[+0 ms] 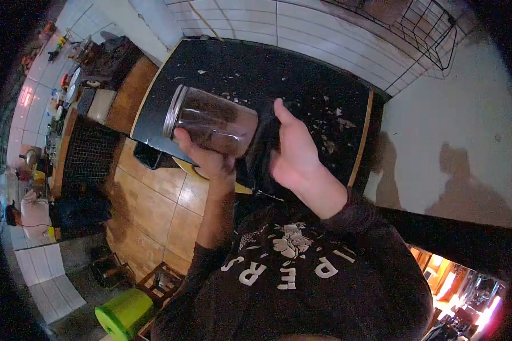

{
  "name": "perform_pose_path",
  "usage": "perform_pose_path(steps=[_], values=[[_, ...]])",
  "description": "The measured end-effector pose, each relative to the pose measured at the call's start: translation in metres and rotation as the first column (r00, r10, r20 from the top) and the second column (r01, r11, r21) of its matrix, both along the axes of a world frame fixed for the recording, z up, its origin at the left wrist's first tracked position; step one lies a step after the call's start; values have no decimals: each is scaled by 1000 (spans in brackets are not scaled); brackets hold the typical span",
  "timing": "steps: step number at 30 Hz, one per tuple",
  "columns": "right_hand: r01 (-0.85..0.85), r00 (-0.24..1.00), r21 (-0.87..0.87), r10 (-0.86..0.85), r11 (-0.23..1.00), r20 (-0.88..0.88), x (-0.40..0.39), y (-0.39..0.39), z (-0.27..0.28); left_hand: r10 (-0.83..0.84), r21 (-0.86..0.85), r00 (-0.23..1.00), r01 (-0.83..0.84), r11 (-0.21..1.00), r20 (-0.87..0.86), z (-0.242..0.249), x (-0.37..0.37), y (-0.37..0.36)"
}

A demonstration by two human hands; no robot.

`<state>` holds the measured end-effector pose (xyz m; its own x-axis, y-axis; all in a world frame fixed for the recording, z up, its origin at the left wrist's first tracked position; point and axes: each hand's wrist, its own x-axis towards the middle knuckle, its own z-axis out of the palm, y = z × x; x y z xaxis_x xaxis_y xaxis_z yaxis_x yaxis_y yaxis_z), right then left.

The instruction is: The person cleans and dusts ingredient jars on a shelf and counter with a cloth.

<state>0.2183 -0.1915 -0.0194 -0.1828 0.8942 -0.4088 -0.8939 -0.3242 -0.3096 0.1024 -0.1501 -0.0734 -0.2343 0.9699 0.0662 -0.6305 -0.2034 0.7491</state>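
The left hand (210, 162) clasps a clear jar (216, 116), tipped sideways toward the near-left corner of the surface (239, 62); whether the right hand (296, 149) grips dark material (260, 142) cannot be told. A loosened hold could drop the smooth-walled jar.

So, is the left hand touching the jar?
Touching: the head view shows the left hand holding the jar, its thumb against the side.
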Motion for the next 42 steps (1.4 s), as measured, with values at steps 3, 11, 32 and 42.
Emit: perform_pose_path(steps=[3, 11, 32, 42], values=[[70, 997, 2, -70, 998, -26, -5, 11, -10, 15, 14, 1000, -15, 1000, -3, 12, -1, -10], [123, 992, -118, -124, 985, 6, 15, -18, 4, 48, 75, 999, -48, 996, 9, 19, -13, 37], [-643, 24, 673, -868, 367, 496, 17, -25, -54, -319, -30, 922, 333, 942, 220, -4, 13, 37], [372, 772, 422, -528, 827, 354, 33, -3, 2, -269, -96, 897, 320, 942, 349, 52, 53, -25]])
